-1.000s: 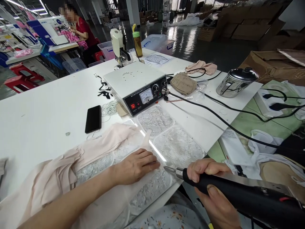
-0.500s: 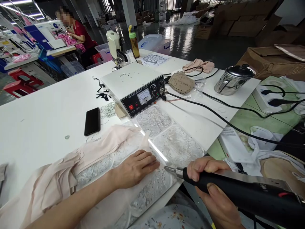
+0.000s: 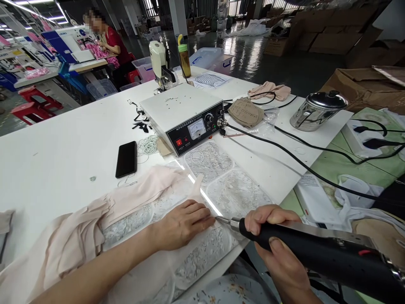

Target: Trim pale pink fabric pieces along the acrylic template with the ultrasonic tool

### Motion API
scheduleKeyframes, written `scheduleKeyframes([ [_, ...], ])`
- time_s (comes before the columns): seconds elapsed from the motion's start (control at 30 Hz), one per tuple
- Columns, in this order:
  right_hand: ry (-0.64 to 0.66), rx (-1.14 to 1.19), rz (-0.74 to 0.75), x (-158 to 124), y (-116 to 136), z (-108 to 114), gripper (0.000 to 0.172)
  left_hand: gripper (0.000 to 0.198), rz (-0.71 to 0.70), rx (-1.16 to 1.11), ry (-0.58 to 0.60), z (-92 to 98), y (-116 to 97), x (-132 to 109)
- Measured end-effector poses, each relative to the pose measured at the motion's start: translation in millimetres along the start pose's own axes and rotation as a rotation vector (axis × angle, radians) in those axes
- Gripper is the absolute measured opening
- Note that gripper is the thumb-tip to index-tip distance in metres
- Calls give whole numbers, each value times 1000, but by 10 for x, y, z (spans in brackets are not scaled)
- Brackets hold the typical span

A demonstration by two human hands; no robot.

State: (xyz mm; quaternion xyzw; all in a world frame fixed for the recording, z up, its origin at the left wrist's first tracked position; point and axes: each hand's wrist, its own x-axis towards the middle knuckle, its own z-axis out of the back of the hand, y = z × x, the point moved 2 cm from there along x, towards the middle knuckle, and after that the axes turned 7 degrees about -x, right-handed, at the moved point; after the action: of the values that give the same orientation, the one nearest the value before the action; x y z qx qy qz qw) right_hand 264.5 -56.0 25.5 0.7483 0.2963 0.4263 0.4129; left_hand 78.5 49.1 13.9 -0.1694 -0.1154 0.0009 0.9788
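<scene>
My left hand (image 3: pixel 186 223) lies palm down, pressing a thin, pale pink fabric (image 3: pixel 136 270) onto a clear patterned mat (image 3: pixel 237 190). Its fingers are stretched out close together. In my right hand (image 3: pixel 278 240) is a black, pen-shaped ultrasonic hand tool (image 3: pixel 316 257), with the fingers wrapped round its front end. The tool's slim metal tip points left and sits right at my left fingertips, by the fabric's edge; whether it touches cannot be made out. More pink pieces (image 3: pixel 76 228) lie heaped to the left.
A control box (image 3: pixel 196 126) with a dial stands behind the mat, its black cable running right. Nearby are a phone (image 3: pixel 126 159), elastic cord (image 3: pixel 148 145), card templates (image 3: pixel 246 112), a steel mug (image 3: pixel 318 110) and a bottle (image 3: pixel 184 59). A person (image 3: pixel 110 44) sits at a sewing machine, far left.
The view has shifted slightly, so the table things appear further right. The tool's tip has moved a little left and up, closer to my left fingertips. My left hand stays flat on the fabric.
</scene>
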Motion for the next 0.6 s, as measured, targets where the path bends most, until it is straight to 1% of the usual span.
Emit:
scheduleKeyframes([
  [0.6,-22,-6,3,5,-13,-19,10,30,-2,3,14,15,-10,0],
])
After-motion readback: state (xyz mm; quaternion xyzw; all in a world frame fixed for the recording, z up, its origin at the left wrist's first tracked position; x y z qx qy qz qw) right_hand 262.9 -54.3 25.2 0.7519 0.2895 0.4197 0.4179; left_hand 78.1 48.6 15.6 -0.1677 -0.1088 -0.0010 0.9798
